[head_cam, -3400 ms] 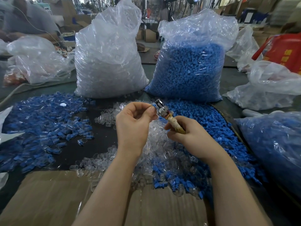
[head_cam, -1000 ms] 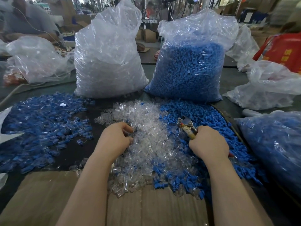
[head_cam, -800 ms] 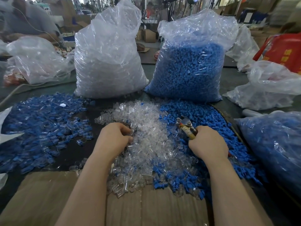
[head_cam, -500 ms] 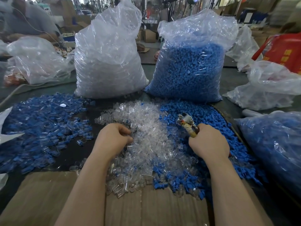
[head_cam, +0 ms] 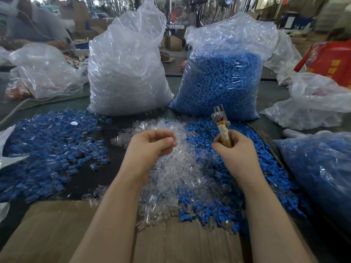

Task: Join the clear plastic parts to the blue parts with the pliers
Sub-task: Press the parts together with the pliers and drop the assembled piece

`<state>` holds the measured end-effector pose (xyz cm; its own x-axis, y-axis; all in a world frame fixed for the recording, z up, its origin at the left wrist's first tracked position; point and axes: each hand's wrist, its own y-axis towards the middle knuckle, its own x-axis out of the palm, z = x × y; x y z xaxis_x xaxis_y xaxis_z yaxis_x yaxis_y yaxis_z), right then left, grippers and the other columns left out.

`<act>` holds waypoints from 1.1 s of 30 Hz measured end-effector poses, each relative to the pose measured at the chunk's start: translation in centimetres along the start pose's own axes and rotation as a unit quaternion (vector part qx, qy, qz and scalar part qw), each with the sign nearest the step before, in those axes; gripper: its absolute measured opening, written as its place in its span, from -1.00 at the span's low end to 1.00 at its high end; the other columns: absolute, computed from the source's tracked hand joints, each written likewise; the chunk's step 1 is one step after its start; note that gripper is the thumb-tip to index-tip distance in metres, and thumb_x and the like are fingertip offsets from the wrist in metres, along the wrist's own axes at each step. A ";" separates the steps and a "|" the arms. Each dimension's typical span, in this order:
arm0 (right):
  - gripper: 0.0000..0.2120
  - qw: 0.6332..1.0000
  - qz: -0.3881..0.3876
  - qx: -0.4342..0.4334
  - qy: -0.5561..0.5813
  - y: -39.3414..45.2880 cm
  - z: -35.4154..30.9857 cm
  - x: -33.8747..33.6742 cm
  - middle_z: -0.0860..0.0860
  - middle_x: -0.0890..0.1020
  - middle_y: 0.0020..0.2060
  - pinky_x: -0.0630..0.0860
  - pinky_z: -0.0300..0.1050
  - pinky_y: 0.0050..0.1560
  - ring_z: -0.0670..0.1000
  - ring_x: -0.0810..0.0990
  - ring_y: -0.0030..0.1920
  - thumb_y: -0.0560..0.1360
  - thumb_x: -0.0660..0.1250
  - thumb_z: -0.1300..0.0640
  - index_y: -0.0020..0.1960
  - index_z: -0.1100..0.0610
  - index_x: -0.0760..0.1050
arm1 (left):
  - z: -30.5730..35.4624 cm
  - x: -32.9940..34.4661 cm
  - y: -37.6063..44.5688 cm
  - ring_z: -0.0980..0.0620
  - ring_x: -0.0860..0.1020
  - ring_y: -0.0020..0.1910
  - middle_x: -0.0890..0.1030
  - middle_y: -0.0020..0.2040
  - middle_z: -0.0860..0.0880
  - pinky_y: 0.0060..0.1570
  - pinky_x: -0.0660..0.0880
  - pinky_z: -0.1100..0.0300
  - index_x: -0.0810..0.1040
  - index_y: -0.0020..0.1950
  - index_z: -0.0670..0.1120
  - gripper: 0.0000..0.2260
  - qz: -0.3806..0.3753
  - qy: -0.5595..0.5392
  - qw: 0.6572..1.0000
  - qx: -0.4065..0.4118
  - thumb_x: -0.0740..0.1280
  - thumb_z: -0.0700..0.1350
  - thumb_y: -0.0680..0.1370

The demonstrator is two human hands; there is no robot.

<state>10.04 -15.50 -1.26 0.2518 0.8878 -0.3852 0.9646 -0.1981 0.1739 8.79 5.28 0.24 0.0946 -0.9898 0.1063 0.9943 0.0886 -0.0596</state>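
My left hand (head_cam: pixel 150 147) hovers over the pile of clear plastic parts (head_cam: pixel 176 173), its fingers curled and its fingertips pinching a clear part that is hard to make out. My right hand (head_cam: pixel 235 150) grips the tape-wrapped handles of the pliers (head_cam: pixel 221 120), whose metal jaws point up and away from me. Loose blue parts (head_cam: pixel 266 168) lie in a heap under and to the right of my right hand. A heap of joined blue-and-clear pieces (head_cam: pixel 47 141) spreads over the dark table at the left.
A tall bag of clear parts (head_cam: pixel 127 73) and a tall bag of blue parts (head_cam: pixel 222 76) stand behind the piles. Another blue-filled bag (head_cam: pixel 322 177) lies at the right. A cardboard sheet (head_cam: pixel 57 234) covers the near edge. A person sits at the far left.
Both hands have lifted off the piles. My left hand rose from the clear parts with its fingers pinched, and my right hand swung the pliers upright.
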 end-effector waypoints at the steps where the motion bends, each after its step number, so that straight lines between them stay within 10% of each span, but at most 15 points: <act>1: -0.88 1.000 -0.003 -0.005 0.019 0.0 -0.1 0.1 -0.12 0.40 -0.51 0.30 -0.23 -0.43 -0.13 0.27 -0.49 0.48 0.40 0.17 -0.19 0.13 0.50 | 0.0 0.4 -0.1 0.00 0.71 -0.07 0.73 -0.10 -0.09 -0.08 0.63 0.24 0.65 0.00 -0.16 -0.87 -0.005 -0.012 1.000 -0.001 0.40 -0.33 0.51; 33: -0.84 0.992 -0.026 -0.118 0.048 -1.5 -2.5 2.7 -0.22 0.47 -0.49 0.32 -0.32 -0.41 -0.18 0.37 -0.47 0.52 0.42 0.07 -0.18 0.09 0.49 | 0.0 3.4 -0.9 0.15 0.62 -0.26 0.68 -0.29 0.05 -0.15 0.59 0.28 0.67 -0.18 -0.05 -0.92 0.126 -0.003 0.987 0.100 0.50 -0.22 0.45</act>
<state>9.13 -11.74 -0.32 0.1824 0.9320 -0.3132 0.9283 -0.0583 0.3672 8.22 1.88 0.67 0.3389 -0.9332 0.1194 0.9293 0.3518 0.1120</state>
